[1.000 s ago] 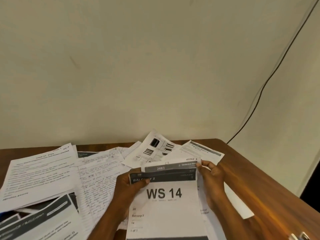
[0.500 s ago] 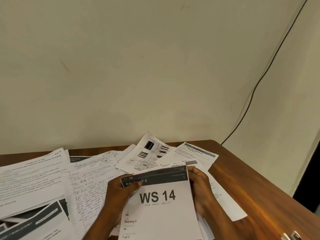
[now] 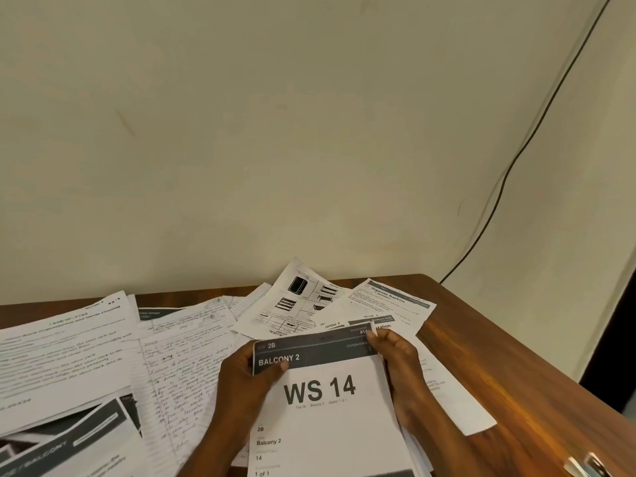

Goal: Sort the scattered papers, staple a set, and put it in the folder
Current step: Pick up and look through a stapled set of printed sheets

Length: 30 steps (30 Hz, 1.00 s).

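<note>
I hold a set of sheets (image 3: 323, 421) upright in front of me; its top page reads "WS 14" under a dark "BALCONY 2" header. My left hand (image 3: 241, 383) grips the set's left edge, thumb over the header. My right hand (image 3: 399, 366) grips the right edge near the top corner. Scattered papers cover the wooden table (image 3: 516, 373): a handwritten lined sheet (image 3: 182, 359), a typed page (image 3: 58, 352), a sheet with furniture pictures (image 3: 296, 301) and a printed page headed "Organize Napkins" (image 3: 389, 304). No folder is in view.
A shiny metal object (image 3: 588, 464) lies at the table's lower right, partly cut off by the frame. A black cable (image 3: 537, 122) runs down the wall behind the table's right corner. A dark-header page (image 3: 69, 442) lies at lower left.
The sheets behind the "WS 14" page have dropped level with it, so the offset header of the back sheet no longer shows. Both hands keep their grip.
</note>
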{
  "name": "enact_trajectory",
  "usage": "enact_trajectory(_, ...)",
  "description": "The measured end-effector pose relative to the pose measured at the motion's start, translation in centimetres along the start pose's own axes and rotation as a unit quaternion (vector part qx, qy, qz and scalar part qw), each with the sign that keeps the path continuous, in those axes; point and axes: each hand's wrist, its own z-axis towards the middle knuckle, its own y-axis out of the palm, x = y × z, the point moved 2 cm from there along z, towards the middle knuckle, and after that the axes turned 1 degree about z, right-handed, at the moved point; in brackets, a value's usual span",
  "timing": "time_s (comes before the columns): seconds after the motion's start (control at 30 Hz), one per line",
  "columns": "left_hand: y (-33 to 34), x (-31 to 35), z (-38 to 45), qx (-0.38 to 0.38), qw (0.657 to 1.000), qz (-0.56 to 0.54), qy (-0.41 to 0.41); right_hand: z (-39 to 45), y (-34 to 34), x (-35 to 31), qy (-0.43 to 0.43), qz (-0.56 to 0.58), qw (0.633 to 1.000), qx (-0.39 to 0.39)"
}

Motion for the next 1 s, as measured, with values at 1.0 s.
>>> enact_trajectory(1.0, -0.9, 0.5, 0.7, -0.026, 0.997, 0.067, -0.018, 0.4, 0.6, 1.1, 0.061, -0.076, 0.993, -0.060)
